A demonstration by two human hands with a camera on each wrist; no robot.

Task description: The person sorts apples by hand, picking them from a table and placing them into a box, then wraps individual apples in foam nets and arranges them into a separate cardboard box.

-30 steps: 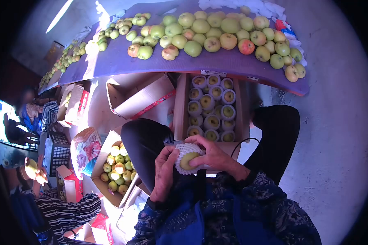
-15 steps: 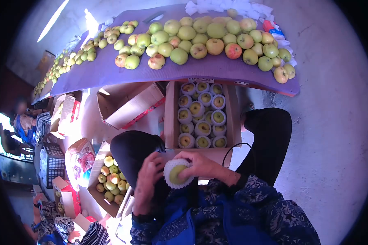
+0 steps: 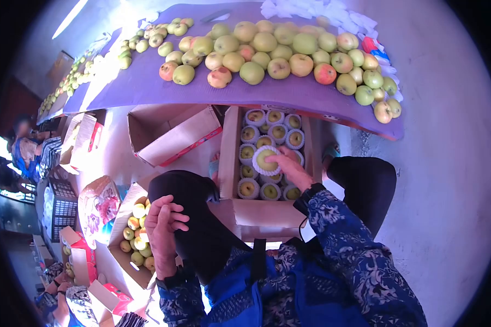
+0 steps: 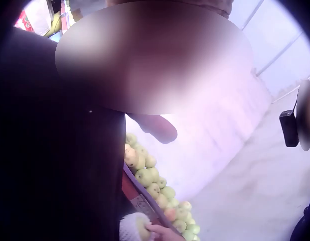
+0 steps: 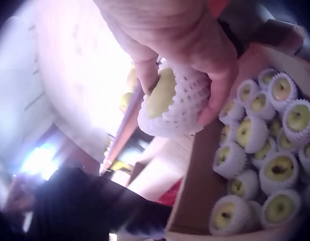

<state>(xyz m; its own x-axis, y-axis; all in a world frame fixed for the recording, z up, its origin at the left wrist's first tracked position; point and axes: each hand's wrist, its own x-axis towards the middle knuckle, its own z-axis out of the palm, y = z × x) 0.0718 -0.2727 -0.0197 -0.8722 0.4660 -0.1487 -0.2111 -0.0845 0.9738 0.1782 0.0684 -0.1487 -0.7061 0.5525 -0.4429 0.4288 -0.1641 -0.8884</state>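
Note:
In the head view my right hand (image 3: pixel 293 168) grips a pale green apple (image 3: pixel 265 159) in a white foam net over an open cardboard box (image 3: pixel 264 211). The right wrist view shows thumb and fingers round the netted apple (image 5: pixel 167 103), its bare skin facing out on one side. Rows of foam-netted apples (image 5: pixel 279 168) fill the box below. My left hand (image 3: pixel 165 223) is beside the left knee, fingers loosely bent and holding nothing. Much of the left wrist view is blurred; the netted apple (image 4: pixel 135 227) appears at its lower edge.
A purple-covered table (image 3: pixel 213 97) ahead bears many loose apples (image 3: pixel 278 68). Left of the box stands another open carton (image 3: pixel 174 139). A box of bare apples (image 3: pixel 133 234) sits beside my left knee, near a black crate (image 3: pixel 64 212). Other people (image 3: pixel 33 152) are at the far left.
My right hand has carried the netted apple forward from my lap to above the box. The left hand has let go of it and moved left, to beside the knee.

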